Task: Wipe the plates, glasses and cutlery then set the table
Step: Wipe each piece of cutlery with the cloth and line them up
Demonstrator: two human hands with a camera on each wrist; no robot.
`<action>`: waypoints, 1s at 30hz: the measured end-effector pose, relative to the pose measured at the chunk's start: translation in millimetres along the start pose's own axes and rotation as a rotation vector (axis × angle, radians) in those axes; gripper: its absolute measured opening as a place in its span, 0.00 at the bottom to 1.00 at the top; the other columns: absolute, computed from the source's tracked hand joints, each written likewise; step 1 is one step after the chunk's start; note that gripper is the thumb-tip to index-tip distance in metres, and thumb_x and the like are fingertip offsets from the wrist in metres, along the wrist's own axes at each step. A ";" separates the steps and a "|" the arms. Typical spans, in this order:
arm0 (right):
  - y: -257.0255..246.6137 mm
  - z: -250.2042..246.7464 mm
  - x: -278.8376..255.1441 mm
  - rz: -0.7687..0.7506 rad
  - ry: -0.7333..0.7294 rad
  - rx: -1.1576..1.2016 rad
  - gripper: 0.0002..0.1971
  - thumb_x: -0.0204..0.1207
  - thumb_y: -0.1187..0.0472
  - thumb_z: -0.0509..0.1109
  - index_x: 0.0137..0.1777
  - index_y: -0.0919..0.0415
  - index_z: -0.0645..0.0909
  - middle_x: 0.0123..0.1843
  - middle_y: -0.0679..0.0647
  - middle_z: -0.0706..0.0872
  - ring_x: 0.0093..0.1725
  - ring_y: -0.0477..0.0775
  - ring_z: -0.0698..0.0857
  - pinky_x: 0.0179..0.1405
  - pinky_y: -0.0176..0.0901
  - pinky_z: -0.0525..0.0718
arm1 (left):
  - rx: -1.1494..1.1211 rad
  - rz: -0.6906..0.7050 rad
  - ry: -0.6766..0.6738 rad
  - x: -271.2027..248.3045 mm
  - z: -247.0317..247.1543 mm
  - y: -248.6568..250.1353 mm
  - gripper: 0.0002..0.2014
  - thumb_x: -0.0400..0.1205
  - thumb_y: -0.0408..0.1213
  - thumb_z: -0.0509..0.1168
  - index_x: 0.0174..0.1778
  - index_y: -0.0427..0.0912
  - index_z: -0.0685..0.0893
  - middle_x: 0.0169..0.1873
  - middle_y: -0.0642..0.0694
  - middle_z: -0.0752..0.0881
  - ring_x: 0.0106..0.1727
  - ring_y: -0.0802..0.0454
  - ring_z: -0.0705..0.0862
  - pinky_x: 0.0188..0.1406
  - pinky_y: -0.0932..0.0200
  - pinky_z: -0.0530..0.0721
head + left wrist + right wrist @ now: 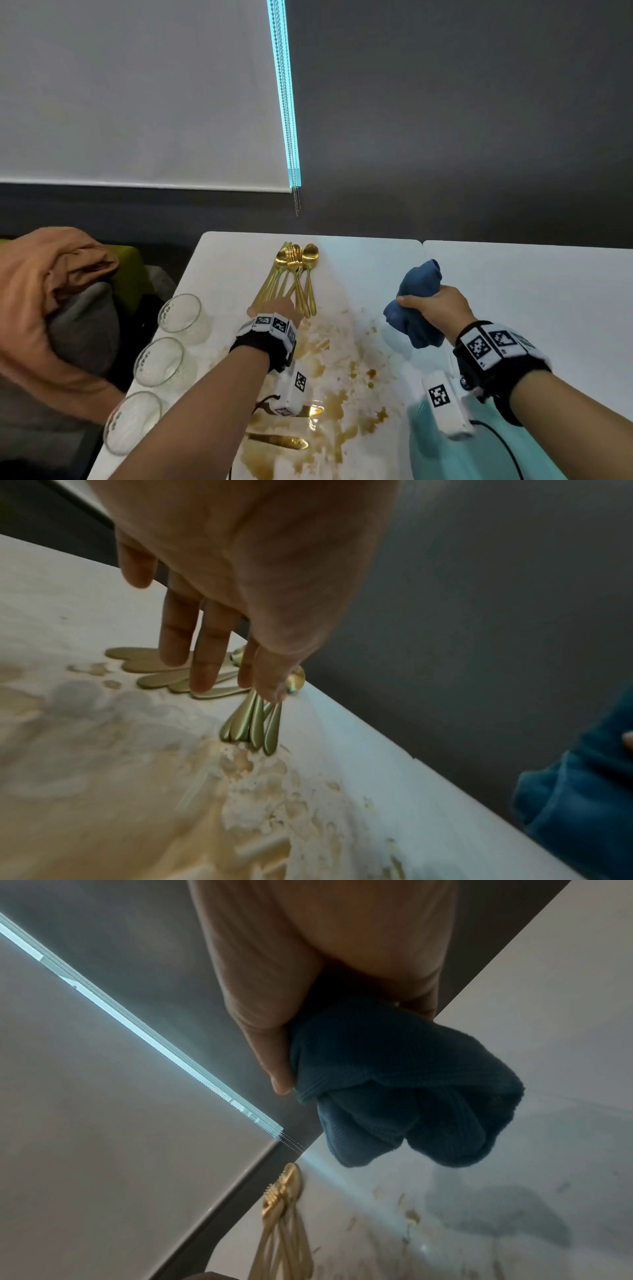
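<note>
A pile of gold spoons and forks (296,274) lies on the white table (513,291) near its far edge. My left hand (277,306) is over their handles, fingers (205,653) straight and touching the handle ends (253,723). To the right, my right hand (435,305) is raised above the table and grips a bunched blue cloth (416,301), also seen in the right wrist view (394,1091). Three clear glasses (180,313) (159,361) (133,423) stand along the left edge. Two gold knives (284,442) lie in brown spill below my left forearm.
Brown stains (342,377) spread over the table's middle and front. A pale teal plate (431,445) sits at the front right under my right wrist. An orange garment (44,274) over a grey bag lies on a green seat to the left. A dark wall backs the table.
</note>
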State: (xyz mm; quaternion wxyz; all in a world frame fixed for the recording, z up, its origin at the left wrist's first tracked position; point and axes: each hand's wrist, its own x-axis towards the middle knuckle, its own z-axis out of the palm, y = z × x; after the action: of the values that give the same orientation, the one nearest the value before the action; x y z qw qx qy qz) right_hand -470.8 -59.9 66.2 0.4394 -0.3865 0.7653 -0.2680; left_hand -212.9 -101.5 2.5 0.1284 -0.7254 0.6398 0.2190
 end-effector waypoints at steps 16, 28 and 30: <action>52.7 65.0 -83.6 0.089 -0.337 0.033 0.22 0.68 0.57 0.78 0.57 0.69 0.80 0.54 0.63 0.88 0.56 0.60 0.86 0.64 0.57 0.81 | 0.355 -0.071 -0.016 -87.1 84.8 -68.4 0.14 0.80 0.39 0.60 0.61 0.49 0.80 0.62 0.46 0.80 0.68 0.43 0.70 0.68 0.45 0.64; 87.2 43.4 -74.4 0.182 -0.232 0.127 0.24 0.67 0.53 0.79 0.55 0.70 0.80 0.51 0.66 0.88 0.55 0.65 0.86 0.64 0.61 0.81 | 0.586 0.290 0.039 -80.3 80.2 -55.5 0.15 0.86 0.35 0.50 0.65 0.44 0.77 0.62 0.45 0.82 0.69 0.44 0.74 0.70 0.46 0.64; 90.0 44.2 -70.9 0.191 -0.222 0.136 0.24 0.66 0.53 0.80 0.54 0.70 0.81 0.50 0.65 0.89 0.54 0.64 0.87 0.64 0.60 0.81 | 0.562 0.317 0.061 -78.7 81.3 -47.7 0.15 0.86 0.34 0.50 0.63 0.44 0.78 0.61 0.45 0.83 0.67 0.43 0.75 0.68 0.48 0.66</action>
State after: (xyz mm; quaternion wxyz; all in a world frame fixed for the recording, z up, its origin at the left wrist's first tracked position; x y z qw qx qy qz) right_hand -441.7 45.9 11.0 0.5698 -0.3086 0.7254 -0.2319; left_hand -185.1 12.1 -34.9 0.2689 -0.5591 0.7838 0.0293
